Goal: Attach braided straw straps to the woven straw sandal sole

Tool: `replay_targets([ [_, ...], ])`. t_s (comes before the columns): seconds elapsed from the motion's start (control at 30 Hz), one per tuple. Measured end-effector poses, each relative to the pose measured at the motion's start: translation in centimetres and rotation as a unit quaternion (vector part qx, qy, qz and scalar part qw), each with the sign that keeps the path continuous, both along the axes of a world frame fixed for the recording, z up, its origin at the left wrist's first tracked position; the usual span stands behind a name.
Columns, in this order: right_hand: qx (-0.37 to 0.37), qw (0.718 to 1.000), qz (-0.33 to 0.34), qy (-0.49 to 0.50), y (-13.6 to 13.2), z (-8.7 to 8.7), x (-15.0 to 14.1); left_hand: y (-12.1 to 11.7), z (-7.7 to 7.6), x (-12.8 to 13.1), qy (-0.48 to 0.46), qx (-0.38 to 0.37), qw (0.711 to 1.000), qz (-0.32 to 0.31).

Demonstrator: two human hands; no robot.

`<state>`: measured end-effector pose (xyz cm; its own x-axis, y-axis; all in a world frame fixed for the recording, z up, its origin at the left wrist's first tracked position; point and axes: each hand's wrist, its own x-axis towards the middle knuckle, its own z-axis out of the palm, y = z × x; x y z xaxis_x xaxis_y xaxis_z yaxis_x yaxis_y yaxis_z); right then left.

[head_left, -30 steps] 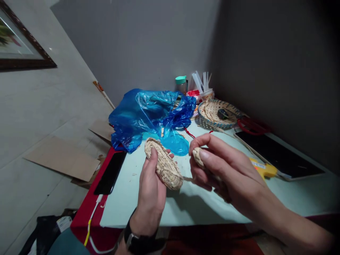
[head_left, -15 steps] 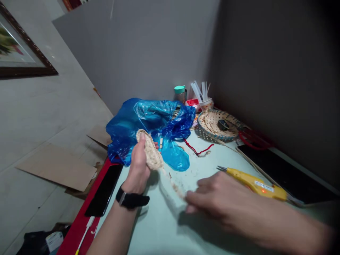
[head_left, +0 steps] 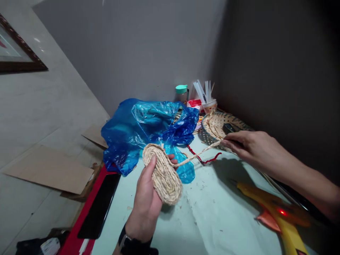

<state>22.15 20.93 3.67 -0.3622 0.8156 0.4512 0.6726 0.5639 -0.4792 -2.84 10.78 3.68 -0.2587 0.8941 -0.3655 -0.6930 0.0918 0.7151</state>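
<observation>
Head view: left hand [head_left: 148,189] grips an oval coil [head_left: 167,179] of pale braid, thumb pressed on its upper face, other fingers beneath, with tips showing past the coil's right edge. Coil is held above the surface [head_left: 212,209], broad face toward the camera. A braided strand [head_left: 199,154] leaves the coil beside the left fingertips and runs nearly straight to the right hand [head_left: 248,143], which is closed on its end in a thumb-and-finger pinch. Red cord [head_left: 214,158] lies on the surface between the hands, crossed in view by the strand. Blue plastic bag [head_left: 148,120] sits beyond the left hand; black phone [head_left: 99,207] lies to that hand's left. Woven basket [head_left: 212,124] is just beyond the right hand, partly hidden by it. Yellow glue gun [head_left: 257,194] is on the near side of the right hand, red light lit, outline blurred. Teal-lidded jar [head_left: 181,89] and cup [head_left: 211,105] of translucent sticks stand farther back, between the hands.
</observation>
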Motion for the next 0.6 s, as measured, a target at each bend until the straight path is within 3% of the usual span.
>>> replay_targets([
  [0.17, 0.011, 0.993, 0.086, -0.08, -2.8, 0.3, -3.6, -0.6, -1.3, 2.2, -0.021, -0.048, 0.998, -0.021],
  [0.27, -0.124, 0.975, 0.162, -0.085, -5.5, 0.0, -5.8, -0.9, -2.0, 3.0, -0.019, -0.065, 0.998, -0.012],
  [0.37, -0.237, 0.949, 0.191, -0.079, -6.5, -0.4, -6.5, -0.8, -2.4, 3.1, 0.025, -0.067, 0.997, -0.034],
  [0.6, -0.291, 0.931, 0.204, -0.082, -5.6, -0.6, -5.3, -0.4, -1.3, 3.4, 0.206, -0.082, 0.975, 0.011],
])
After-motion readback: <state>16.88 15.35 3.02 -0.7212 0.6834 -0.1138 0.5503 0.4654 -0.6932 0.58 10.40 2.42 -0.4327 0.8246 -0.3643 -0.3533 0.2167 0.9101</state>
